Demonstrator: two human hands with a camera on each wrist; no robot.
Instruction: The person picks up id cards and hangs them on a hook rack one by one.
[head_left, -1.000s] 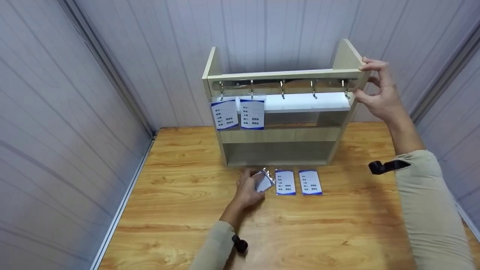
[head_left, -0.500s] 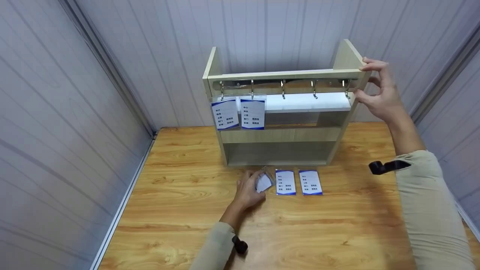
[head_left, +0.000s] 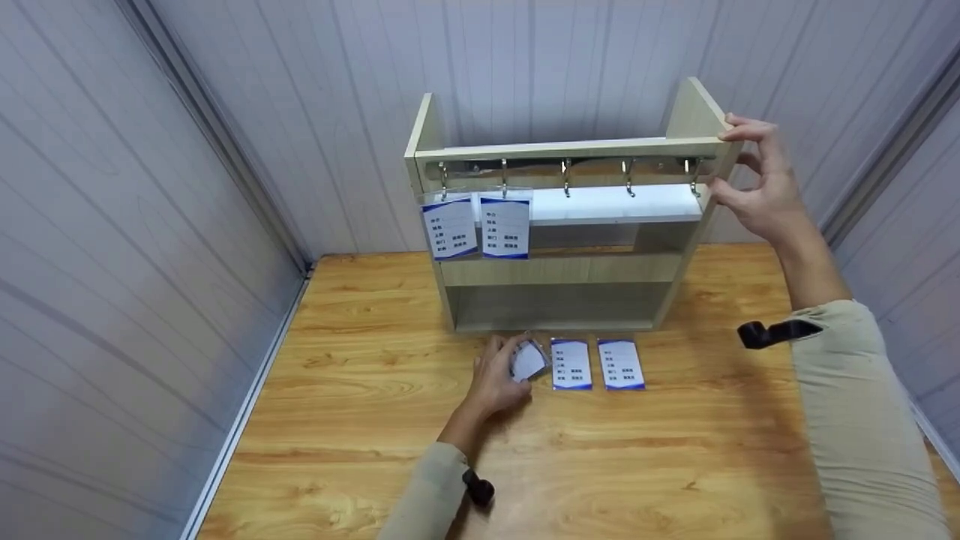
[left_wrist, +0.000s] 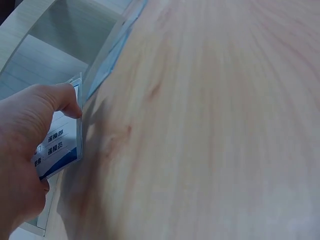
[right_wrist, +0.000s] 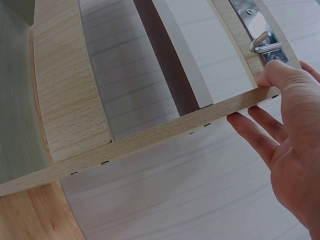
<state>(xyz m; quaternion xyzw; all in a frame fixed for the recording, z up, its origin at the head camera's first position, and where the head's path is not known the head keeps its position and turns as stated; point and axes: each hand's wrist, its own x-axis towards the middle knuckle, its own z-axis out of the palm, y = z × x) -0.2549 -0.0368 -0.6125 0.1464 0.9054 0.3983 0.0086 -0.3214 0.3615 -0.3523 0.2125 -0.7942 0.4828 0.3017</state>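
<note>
In the head view, looks partway along, judging by the row of hooks [head_left: 567,180] on the small wooden shelf [head_left: 559,270] at upper centre: carries a first hung card [head_left: 451,227] and a second hung card [head_left: 505,229] on the two leftmost hooks, and leaves three hooks farther right without a card. Also leaves three cards off the hooks: has the held card [head_left: 528,361] pinched in the left hand [head_left: 495,379], just below the shelf near the middle of the frame, with a first flat card [head_left: 571,365] and a second flat card [head_left: 621,364] lying face up on the counter [head_left: 600,457] to the right of it. Shows the held card tilted, with a plain whitish side upward. At upper right, shows the right hand [head_left: 765,180] clamped on the upright side of the shelf, well apart from the left hand. In the left wrist view, shows the printed side of the held card at the left edge: white, dark lettering, blue lower corner, glossy and see-through at the rim; cannot tell about contact with the counter. In the right wrist view, shows only shelf and hook, gripped at right between thumb and fingers.
</note>
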